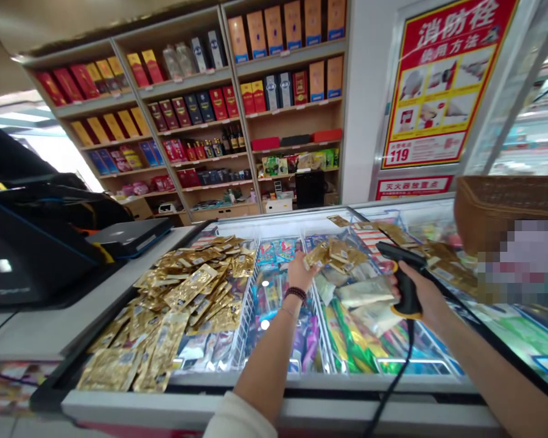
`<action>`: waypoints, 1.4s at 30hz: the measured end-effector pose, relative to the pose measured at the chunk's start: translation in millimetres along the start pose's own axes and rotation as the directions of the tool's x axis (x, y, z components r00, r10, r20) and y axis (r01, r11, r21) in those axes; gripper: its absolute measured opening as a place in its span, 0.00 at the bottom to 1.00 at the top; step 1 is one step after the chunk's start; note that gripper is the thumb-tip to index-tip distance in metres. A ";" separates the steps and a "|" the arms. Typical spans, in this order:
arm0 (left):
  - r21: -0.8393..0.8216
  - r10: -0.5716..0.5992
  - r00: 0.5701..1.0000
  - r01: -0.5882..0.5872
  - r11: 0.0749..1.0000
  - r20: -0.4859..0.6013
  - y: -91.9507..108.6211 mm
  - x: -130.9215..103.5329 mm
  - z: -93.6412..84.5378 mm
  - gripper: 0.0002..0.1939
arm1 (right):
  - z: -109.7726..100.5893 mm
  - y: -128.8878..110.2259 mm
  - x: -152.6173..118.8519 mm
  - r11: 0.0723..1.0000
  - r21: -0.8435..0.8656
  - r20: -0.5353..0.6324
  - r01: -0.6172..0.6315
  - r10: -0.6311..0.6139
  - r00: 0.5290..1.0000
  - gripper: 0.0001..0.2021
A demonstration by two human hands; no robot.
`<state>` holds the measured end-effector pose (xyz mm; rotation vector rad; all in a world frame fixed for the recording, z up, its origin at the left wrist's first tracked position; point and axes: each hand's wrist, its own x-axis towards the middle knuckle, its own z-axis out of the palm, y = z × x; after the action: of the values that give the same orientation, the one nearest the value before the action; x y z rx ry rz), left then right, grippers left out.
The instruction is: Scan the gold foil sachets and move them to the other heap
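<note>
My right hand is wrapped round the handle of a black and yellow barcode scanner, its head pointing left over the glass. A cable hangs from the handle. My left hand, with a beaded bracelet at the wrist, reaches over the freezer's glass top and pinches a gold foil packet. Right beside that packet lies a small group of gold packets on the glass. A large heap of the same gold packets spreads over the left part of the freezer top.
Wire baskets with wrapped goods show through the freezer glass. More gold packets lie at the right, near a brown wicker basket. A counter with a black checkout machine stands left. Shelves of boxes line the back.
</note>
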<state>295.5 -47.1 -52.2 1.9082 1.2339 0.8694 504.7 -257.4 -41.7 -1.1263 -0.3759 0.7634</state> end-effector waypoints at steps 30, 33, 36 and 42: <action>-0.796 -0.089 0.981 0.190 0.575 0.170 -34.5 5.9 -23.5 0.19 | 79.4 20.2 -58.6 0.678 -0.666 0.362 0.311 -0.071 0.930 0.27; -0.802 -0.093 0.982 0.190 0.566 0.166 -35.3 6.7 -21.0 0.21 | 81.6 17.2 -63.0 0.706 -0.651 0.337 0.280 -0.062 0.939 0.27; -0.815 -0.107 0.983 0.181 0.550 0.147 -35.2 6.8 -19.3 0.23 | 83.1 15.3 -65.2 0.729 -0.633 0.324 0.260 -0.055 0.945 0.27; -0.833 -0.168 0.986 0.100 0.545 0.008 -35.4 6.1 -45.5 0.20 | 92.8 25.8 -50.8 0.817 -0.540 0.307 0.200 -0.030 0.951 0.29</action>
<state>243.5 -21.9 -56.3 0.9830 0.7433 1.1735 402.2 -226.1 -22.6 -1.5367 -0.9602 0.7245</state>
